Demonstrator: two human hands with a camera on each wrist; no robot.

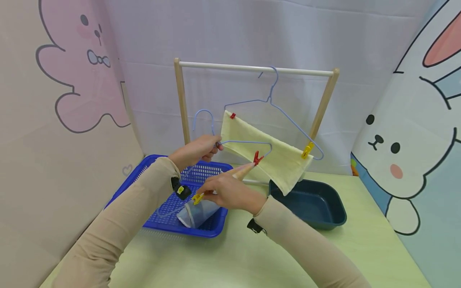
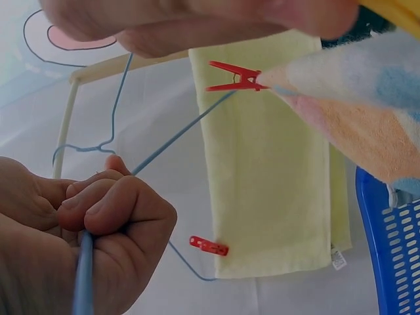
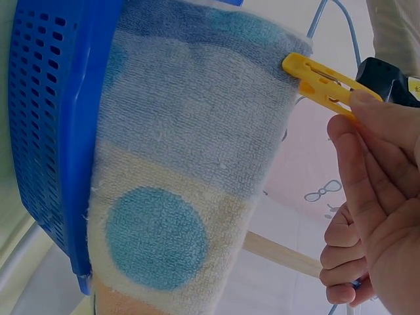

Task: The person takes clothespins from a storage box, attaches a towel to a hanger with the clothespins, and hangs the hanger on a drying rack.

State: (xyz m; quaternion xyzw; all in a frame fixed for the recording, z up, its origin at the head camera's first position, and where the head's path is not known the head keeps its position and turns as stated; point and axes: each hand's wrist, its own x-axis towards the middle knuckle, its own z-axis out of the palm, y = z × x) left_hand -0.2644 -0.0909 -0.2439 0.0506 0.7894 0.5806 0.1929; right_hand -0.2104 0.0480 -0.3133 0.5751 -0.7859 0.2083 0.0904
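My left hand (image 1: 199, 149) grips a light blue wire hanger (image 1: 248, 142) just below its hook, fingers curled round the wire. A patterned towel (image 3: 170, 111) in blue, cream and orange with round spots hangs beneath this hanger. One upper corner of the towel is held at the hanger's far end by a red clothespin (image 1: 257, 158). My right hand (image 1: 230, 192) pinches the handles of a yellow clothespin (image 3: 321, 85) between thumb and fingers. The yellow clothespin's tip is on the towel's other upper corner, as the right wrist view shows.
Behind stands a wooden rack with a white bar (image 1: 223, 67). From it hangs another blue hanger (image 1: 288, 116) bearing a pale yellow towel (image 1: 252, 136), clipped by red and yellow clothespins. A blue basket (image 1: 216, 232) lies under my hands; a dark green basin (image 1: 336, 208) sits right.
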